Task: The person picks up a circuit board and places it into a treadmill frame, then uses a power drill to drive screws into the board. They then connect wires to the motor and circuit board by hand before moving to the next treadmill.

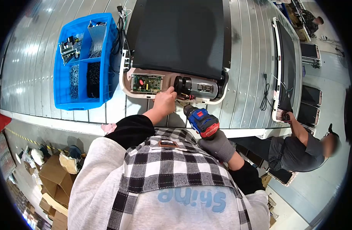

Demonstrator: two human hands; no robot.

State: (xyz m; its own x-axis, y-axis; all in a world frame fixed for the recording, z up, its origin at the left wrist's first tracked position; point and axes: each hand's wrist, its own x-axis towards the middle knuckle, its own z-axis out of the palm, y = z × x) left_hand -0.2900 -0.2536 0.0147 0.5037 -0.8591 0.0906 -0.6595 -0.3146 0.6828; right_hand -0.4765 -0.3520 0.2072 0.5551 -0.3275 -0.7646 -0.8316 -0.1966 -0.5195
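A treadmill [125, 87] with a white frame and black belt [176, 38] lies with its motor end toward me. Inside that end sit a green circuit board [146, 83] on the left and a cylindrical motor [202, 88] on the right. My bare left hand [165, 102] is at the near rim between them, fingers closed in a pinch by the motor's left end; what they hold, if anything, is hidden. In its grey glove, my right hand [219, 147] grips a blue and red cordless drill [202, 122], its nose pointing at the rim below the motor.
Left of the treadmill stands a blue divided bin [57, 86] of screws and metal parts. Black cables [118, 42] lie between them. A second treadmill [285, 61] is on the right of the metal conveyor [248, 76], where a co-worker [302, 147] reaches into it. Cardboard boxes [55, 174] are below left.
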